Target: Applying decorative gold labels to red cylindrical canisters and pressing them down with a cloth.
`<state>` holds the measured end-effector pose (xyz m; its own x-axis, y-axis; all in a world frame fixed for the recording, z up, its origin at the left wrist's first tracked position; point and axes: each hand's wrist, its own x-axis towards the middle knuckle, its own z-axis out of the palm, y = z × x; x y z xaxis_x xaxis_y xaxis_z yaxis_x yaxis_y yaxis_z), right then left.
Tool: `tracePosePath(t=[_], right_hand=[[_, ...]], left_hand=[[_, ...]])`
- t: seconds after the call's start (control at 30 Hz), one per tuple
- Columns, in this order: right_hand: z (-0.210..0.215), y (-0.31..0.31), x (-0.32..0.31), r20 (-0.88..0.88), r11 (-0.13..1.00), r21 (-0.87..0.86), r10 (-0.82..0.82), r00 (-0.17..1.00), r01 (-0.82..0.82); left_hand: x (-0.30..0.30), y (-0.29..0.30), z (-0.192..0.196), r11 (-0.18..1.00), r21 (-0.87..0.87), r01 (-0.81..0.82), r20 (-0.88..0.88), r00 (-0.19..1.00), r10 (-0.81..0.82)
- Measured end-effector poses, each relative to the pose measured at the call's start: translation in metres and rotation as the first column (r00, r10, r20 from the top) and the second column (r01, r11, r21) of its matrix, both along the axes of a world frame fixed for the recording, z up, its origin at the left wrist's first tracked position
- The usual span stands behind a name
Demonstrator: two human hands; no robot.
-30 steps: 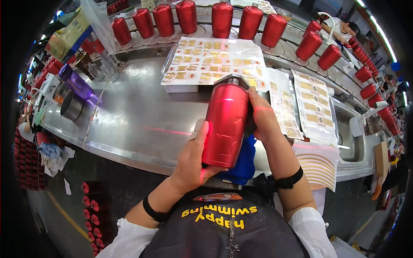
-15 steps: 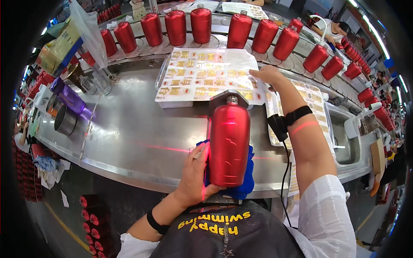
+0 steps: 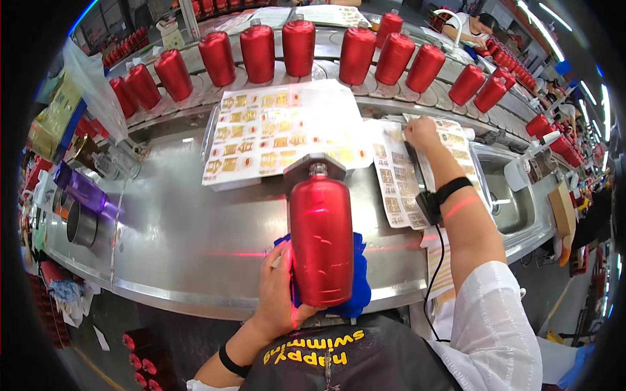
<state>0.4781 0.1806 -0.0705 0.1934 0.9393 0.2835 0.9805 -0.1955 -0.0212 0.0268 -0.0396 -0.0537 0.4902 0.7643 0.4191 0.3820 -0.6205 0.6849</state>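
The left hand (image 3: 277, 290) grips a red bottle (image 3: 321, 244) low on its side, fingers wrapped round the back and thumb against the near face, holding it on a blue cloth (image 3: 357, 277) at the near edge of the steel bench (image 3: 176, 228), about six o'clock in the view, close to the person's body. The bottle's neck points away toward twelve o'clock, against a small grey bracket (image 3: 314, 169). The right hand (image 3: 422, 133) is stretched out to about one o'clock, well apart from the bottle, resting on a sheet of gold stickers (image 3: 398, 176); its fingertips press down on the paper, though whether they pinch a sticker I cannot tell. A larger sticker sheet (image 3: 277, 133) lies just beyond the bottle at twelve. Behind it, a row of red bottles (image 3: 300, 45) stands along the curved conveyor from ten to two o'clock. A steel cup (image 3: 81, 225) lies at nine o'clock, and a sink (image 3: 505, 195) sits at three.
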Motion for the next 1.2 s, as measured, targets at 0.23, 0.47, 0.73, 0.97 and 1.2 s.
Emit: tracePosePath(t=[0.23, 0.47, 0.73, 0.97, 1.2], right_hand=[[0.022, -0.034, -0.028, -0.044, 0.982, 0.148, 0.124, 0.991, -0.117], [0.103, -0.106, -0.095, -0.296, 0.82, 0.379, 0.547, 0.783, -0.429], [0.139, -0.189, -0.129, -0.411, 0.798, 0.374, 0.6, 0.687, -0.473], [0.162, -0.224, -0.152, -0.368, 0.758, 0.335, 0.652, 0.663, -0.559], [0.188, -0.227, -0.168, -0.375, 0.673, 0.232, 0.728, 0.574, -0.703]], left_hand=[[-0.004, -0.01, -0.006, 1.0, -0.018, 0.005, -0.015, 1.0, -0.005], [-0.002, -0.009, -0.003, 1.0, 0.009, -0.005, 0.014, 1.0, 0.004], [0.004, -0.014, 0.011, 0.985, 0.155, -0.077, -0.061, 0.994, 0.087], [0.001, -0.021, 0.022, 0.956, 0.279, -0.094, -0.2, 0.968, 0.153], [0.004, -0.012, 0.011, 0.974, 0.204, -0.094, -0.209, 0.968, 0.137]])
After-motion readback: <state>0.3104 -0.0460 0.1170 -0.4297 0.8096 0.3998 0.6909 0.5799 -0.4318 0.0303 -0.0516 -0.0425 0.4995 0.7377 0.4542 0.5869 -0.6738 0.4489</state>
